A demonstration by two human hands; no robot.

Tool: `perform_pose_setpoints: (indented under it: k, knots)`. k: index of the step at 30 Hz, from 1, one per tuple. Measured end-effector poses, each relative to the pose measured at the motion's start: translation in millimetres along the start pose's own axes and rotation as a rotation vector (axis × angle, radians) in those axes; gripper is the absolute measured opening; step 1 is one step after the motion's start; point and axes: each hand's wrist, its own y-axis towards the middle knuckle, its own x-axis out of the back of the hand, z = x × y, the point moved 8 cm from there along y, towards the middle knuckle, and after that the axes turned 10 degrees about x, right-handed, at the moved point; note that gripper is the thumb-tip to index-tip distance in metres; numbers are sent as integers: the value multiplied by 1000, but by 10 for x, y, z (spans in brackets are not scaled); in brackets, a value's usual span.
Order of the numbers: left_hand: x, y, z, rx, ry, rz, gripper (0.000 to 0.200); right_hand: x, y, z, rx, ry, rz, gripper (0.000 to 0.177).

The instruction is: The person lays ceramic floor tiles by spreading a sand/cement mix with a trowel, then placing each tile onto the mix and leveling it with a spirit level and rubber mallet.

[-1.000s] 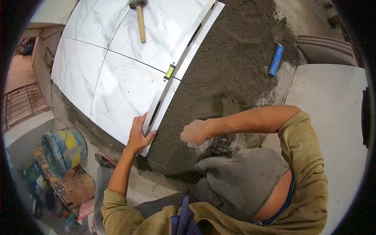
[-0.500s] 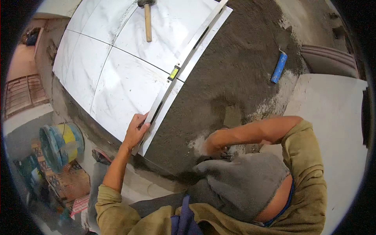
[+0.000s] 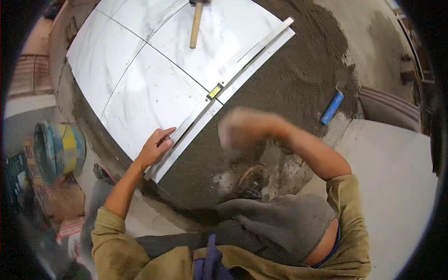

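Note:
A long spirit level (image 3: 254,52) with a yellow vial lies across white marble-patterned tiles (image 3: 149,77), close to their right edge. My left hand (image 3: 156,147) is near the level's lower end, index finger stretched out and thumb apart from it. The thumb appears to touch the level's edge, and the hand does not wrap round it. Over the dark mortar bed (image 3: 284,60), just right of the tile edge, my right hand (image 3: 242,128) is smeared by motion. Its fingers and anything in them cannot be made out.
A mallet (image 3: 197,24) with a wooden handle rests on the far tiles. A blue roller-like tool (image 3: 332,107) lies at the mortar's right side. One shoe (image 3: 253,182) stands on the mortar's near edge. A bucket (image 3: 58,151) with a yellow band is at left.
My right hand has moved up and left from beside my knee toward the tile edge, uncovering the shoe. My left hand's fingers have loosened from the level. The view has shifted slightly.

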Motion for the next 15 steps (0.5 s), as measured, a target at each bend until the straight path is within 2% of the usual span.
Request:
perform_pose_setpoints:
  k: [1, 2, 3, 5, 6, 8, 9, 11, 15]
  knots:
    - [8, 6, -16, 4, -15, -16, 54, 546, -47, -202, -519, -226, -112, 18]
    - [8, 2, -37, 14, 6, -11, 54, 1023, -176, -309, -469, -413, -396, 16]
    - [3, -5, -48, 23, 34, -2, 54, 1394, -239, -293, -372, -594, -504, 20]
    - [4, -16, -55, 29, 40, -1, 54, 1788, -313, -450, -507, -842, -433, 32]
    - [0, -17, -61, 32, 59, 5, 54, 1894, -341, -501, -507, -842, -438, 32]
    - [-21, 7, -36, 31, 83, 18, 53, 1903, -349, -626, -514, -822, -252, 44]
    - [-21, 19, -17, 29, 97, 6, 53, 1914, -364, -666, -518, -821, -255, 44]
    - [-22, 22, -17, 29, 112, -6, 52, 1846, -391, -828, -661, -773, -132, 52]
    - [-17, 21, -39, 18, 94, 2, 51, 1809, -439, -946, -667, -769, -110, 48]
